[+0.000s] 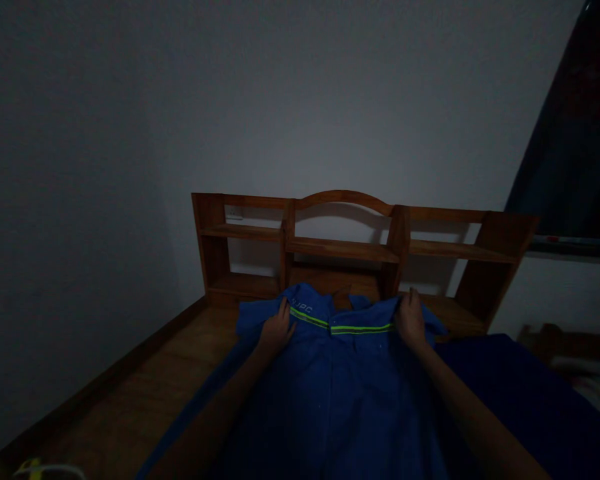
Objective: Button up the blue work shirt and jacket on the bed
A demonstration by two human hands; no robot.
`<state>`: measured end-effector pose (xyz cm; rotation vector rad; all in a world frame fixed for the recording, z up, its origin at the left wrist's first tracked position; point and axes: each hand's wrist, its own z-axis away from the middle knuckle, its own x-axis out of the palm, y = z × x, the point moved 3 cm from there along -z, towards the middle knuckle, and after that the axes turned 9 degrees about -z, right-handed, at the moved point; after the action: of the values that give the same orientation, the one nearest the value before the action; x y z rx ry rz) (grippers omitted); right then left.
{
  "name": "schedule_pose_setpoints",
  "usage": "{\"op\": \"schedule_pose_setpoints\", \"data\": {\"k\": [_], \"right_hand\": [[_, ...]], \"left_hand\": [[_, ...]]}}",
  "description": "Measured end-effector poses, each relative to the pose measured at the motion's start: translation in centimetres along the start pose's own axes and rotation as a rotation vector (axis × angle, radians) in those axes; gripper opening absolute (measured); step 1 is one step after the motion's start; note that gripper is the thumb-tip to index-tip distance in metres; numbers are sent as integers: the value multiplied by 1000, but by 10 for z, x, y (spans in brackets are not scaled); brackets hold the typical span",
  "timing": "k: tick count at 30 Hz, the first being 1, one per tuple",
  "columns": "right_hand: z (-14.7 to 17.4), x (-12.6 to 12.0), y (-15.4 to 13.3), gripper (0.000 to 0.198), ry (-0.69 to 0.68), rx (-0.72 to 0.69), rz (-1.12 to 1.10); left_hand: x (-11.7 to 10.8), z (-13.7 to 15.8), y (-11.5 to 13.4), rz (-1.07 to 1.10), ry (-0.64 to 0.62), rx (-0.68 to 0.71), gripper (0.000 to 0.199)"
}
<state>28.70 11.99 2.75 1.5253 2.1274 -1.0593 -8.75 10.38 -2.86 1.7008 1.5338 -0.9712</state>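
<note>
A blue work jacket (325,387) with yellow-green stripes and pale lettering on its upper left is spread in front of me, its lower part running out of view at the bottom. My left hand (277,328) is closed on the cloth beside the lettering, at the left end of the stripe. At the stripe's right end, my right hand (411,319) pinches the fabric, with the fingertips pointing up. Between the two hands the upper edge looks uneven and folded. The light is dim, so finer details of the cloth are hard to make out.
A wooden headboard with shelves (343,250) stands against the pale wall (280,100). Wooden boards (180,363) lie to the left. Dark blue fabric (510,393) is at the right, below a dark window (575,147). A yellow and white item (33,469) shows at the bottom left.
</note>
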Motion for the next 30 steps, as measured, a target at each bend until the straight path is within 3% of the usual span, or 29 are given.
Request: {"op": "schedule_pose_setpoints", "data": {"k": [3,6,9,12,15,19,30], "right_hand": [[26,0,-12,64,-52,-20,130],[56,-11,-51,77,-137,-159,79],[89,-14,-97,53,-368,-326,-49],[116,-6,-123,37,-499,-332,-46],[134,9,-126,28,-544,-339,-79],[140,20,-114,24,-536,-327,-170],[145,20,-110,31,-547,-268,-237]], "left_hand": [[-14,4,10,-21,8,-28,45],[-39,13,35,82,10,49,33],[-50,24,68,272,-78,258,25],[-35,34,88,416,-251,303,18],[-10,41,91,505,-317,202,16],[10,46,84,563,-283,51,14],[9,47,83,667,-240,69,14]]}}
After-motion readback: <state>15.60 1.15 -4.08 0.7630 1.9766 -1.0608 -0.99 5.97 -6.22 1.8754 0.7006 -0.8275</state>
